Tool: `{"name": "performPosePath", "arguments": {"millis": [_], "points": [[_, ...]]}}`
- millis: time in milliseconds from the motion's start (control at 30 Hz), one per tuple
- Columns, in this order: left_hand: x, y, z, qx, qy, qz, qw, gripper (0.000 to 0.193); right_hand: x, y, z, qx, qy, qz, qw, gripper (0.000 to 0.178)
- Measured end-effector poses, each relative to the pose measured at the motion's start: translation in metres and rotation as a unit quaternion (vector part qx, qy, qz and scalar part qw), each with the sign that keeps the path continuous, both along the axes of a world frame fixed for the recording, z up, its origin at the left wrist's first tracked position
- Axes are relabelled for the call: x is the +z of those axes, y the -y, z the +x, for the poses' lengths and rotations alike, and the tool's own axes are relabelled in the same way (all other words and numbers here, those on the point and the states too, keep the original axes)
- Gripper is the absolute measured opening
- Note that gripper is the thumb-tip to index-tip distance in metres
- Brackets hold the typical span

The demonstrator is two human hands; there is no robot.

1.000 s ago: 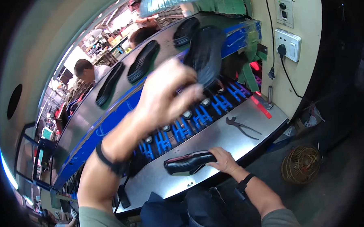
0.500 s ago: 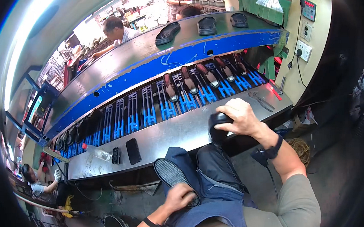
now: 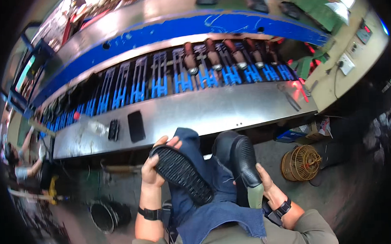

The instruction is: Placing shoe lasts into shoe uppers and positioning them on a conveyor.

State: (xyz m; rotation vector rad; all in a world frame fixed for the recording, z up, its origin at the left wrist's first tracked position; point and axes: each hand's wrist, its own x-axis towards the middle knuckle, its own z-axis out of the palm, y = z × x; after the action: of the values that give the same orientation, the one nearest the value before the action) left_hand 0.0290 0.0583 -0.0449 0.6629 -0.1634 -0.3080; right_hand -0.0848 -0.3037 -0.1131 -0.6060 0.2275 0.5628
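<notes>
Left hand gripping one black sole, right hand clasping one black shoe, both over the lap! Ahead, the desk carries one bottle, one phone, one pliers; beyond, five brown shoes racked, three ledge soles.

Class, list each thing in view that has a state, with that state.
Black ribbed rubber sole: in left hand, ribs facing up.
Glossy black shoe on pale-green last: held in right hand.
Clear plastic bottle, red cap: lying on its side.
Black rectangular phone: flat, dark.
Grey metal pincers: lying flat.
Black plug: inserted in white wall socket.
</notes>
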Motion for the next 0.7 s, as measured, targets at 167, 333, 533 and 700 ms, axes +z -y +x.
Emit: {"name": "performPosePath", "arguments": {"millis": [167,333,533,700], "points": [[0.020,0.011,-0.014,-0.001,-0.034,-0.060,0.998,0.090,0.034,0.008,-0.022,-0.001,-0.008,-0.064,0.998,0.087],[0.051,0.034,-0.016,0.022,0.005,0.012,1.000,0.080,0.071,-0.009,0.019,0.060,0.118,-0.123,0.984,0.095],[0.082,0.073,-0.024,0.006,0.165,0.276,0.947,0.081,0.085,-0.047,0.048,0.191,0.318,-0.160,0.915,0.085],[0.092,0.086,-0.037,0.004,0.226,0.315,0.922,0.064,0.076,-0.046,0.032,0.148,0.317,-0.189,0.917,0.101]]}}
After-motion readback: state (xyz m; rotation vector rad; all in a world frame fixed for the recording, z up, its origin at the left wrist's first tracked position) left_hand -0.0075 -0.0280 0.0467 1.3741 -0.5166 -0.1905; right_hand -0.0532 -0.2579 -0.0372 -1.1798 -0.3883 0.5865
